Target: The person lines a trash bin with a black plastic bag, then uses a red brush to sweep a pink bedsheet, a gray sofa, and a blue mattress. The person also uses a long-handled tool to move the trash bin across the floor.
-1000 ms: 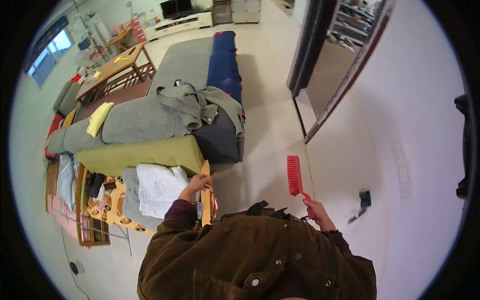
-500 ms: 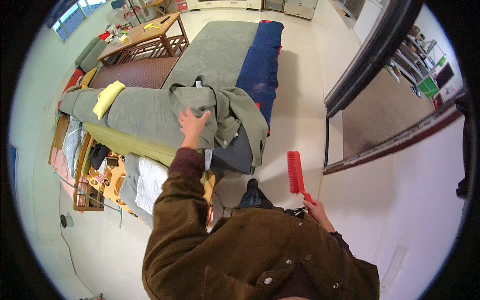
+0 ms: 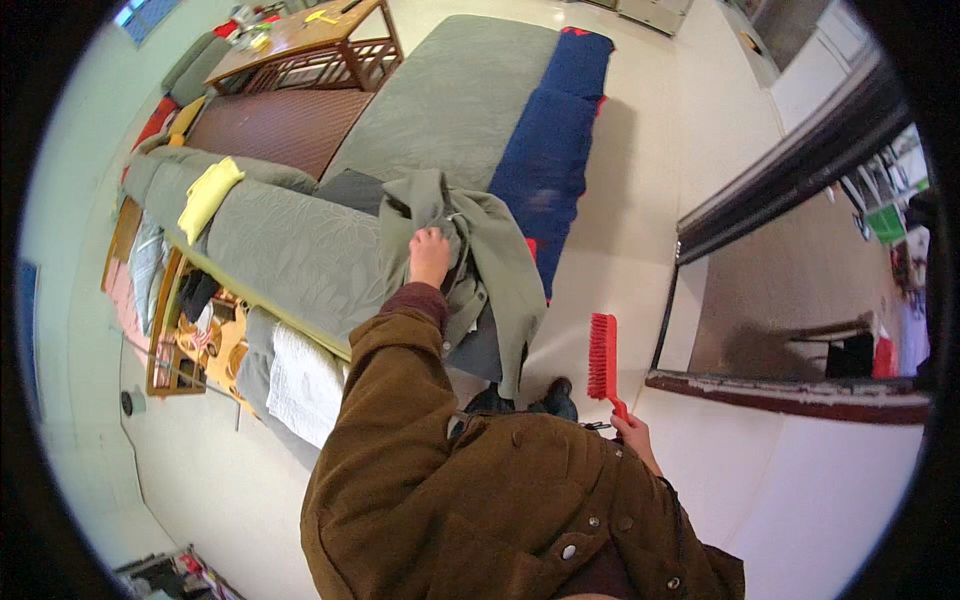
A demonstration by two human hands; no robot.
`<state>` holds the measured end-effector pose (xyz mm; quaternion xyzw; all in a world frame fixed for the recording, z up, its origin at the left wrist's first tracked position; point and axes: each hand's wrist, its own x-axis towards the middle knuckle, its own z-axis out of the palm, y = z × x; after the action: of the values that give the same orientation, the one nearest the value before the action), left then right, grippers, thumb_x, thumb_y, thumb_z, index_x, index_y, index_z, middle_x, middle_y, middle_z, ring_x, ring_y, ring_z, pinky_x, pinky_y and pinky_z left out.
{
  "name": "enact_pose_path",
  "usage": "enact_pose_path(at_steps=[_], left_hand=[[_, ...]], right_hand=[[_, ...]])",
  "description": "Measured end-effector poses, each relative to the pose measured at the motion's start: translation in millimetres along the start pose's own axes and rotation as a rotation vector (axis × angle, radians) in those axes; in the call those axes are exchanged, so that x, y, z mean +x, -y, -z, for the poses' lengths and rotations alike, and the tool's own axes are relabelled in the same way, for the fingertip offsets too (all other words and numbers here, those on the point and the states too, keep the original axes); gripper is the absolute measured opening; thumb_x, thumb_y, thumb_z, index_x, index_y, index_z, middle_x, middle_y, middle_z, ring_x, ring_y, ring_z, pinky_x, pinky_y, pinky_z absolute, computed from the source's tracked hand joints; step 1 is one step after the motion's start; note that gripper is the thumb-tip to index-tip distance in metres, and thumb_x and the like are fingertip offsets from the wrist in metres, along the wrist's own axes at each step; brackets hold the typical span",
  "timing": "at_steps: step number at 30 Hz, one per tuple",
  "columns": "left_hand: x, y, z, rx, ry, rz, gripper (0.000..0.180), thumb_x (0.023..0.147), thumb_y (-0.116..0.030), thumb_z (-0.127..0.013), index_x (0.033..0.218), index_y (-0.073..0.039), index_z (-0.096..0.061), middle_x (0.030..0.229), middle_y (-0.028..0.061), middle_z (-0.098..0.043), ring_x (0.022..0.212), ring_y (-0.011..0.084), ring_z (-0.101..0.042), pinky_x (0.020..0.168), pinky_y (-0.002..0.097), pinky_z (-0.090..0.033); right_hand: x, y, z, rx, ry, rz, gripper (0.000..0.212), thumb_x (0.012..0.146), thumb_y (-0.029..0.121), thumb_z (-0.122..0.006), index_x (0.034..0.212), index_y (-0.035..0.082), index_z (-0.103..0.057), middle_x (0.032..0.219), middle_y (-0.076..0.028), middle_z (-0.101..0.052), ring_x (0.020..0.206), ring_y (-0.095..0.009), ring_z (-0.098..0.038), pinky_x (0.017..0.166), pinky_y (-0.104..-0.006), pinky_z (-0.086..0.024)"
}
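A grey-green jacket (image 3: 497,240) lies draped over the near end of the sofa's back, with one part hanging down toward the floor. My left hand (image 3: 430,257) is closed on its bunched-up cloth, fingers curled into the folds. Lower right, my right hand (image 3: 633,436) is wrapped around the handle of a red bristle brush (image 3: 604,357). The brush stands upright, its bristles turned to the left, apart from the jacket.
The grey sofa (image 3: 300,240) bears a folded yellow cloth (image 3: 211,199). Behind it stand a wooden table (image 3: 300,45) and a dark blue cover (image 3: 540,150). A white towel (image 3: 305,385) hangs at near left. A dark door frame (image 3: 790,150) rises at right.
My left hand, spread over the jacket before, has closed on its cloth and gathered it up. The view has shifted, and my right hand still holds the brush.
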<state>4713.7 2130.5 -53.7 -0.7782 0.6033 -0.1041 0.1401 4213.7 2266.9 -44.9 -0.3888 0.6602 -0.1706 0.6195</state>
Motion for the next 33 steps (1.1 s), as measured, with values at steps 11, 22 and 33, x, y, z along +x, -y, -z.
enact_pose_path(at_steps=[11,22,33], left_hand=[[-68.7,327.1,292.7,-0.576,-1.186,0.585,0.020,0.072,-0.011,-0.049,0.088,-0.008,-0.060,0.088,0.0126,-0.060,0.082,0.0283,-0.058,0.073,0.0382,-0.044],[-337.5,303.0,67.2,-0.801,-0.771,1.316,0.026,0.080,-0.018,-0.048,0.101,-0.004,-0.054,0.091,0.0095,-0.059,0.082,0.0247,-0.056,0.075,0.0350,-0.044],[-296.0,333.3,101.8,-1.943,-1.073,0.470,0.051,0.080,-0.023,-0.050,0.127,-0.007,-0.035,0.120,0.0132,-0.047,0.107,0.0258,-0.048,0.090,0.0370,-0.040]], right_hand=[[116.4,97.5,19.8,-0.153,0.324,-0.054,0.022,0.076,0.025,-0.063,0.081,0.004,-0.058,0.056,0.003,-0.045,0.042,-0.007,-0.038,0.039,-0.0227,-0.028],[159.2,163.8,-54.1,-0.189,0.587,-0.093,0.020,0.078,0.027,-0.061,0.078,0.009,-0.052,0.053,0.005,-0.038,0.039,-0.007,-0.033,0.036,-0.0225,-0.024],[121.1,146.1,-140.4,-0.167,0.526,-0.298,0.023,0.075,0.029,-0.063,0.075,0.012,-0.047,0.053,0.003,-0.038,0.039,-0.010,-0.034,0.034,-0.0263,-0.025]])
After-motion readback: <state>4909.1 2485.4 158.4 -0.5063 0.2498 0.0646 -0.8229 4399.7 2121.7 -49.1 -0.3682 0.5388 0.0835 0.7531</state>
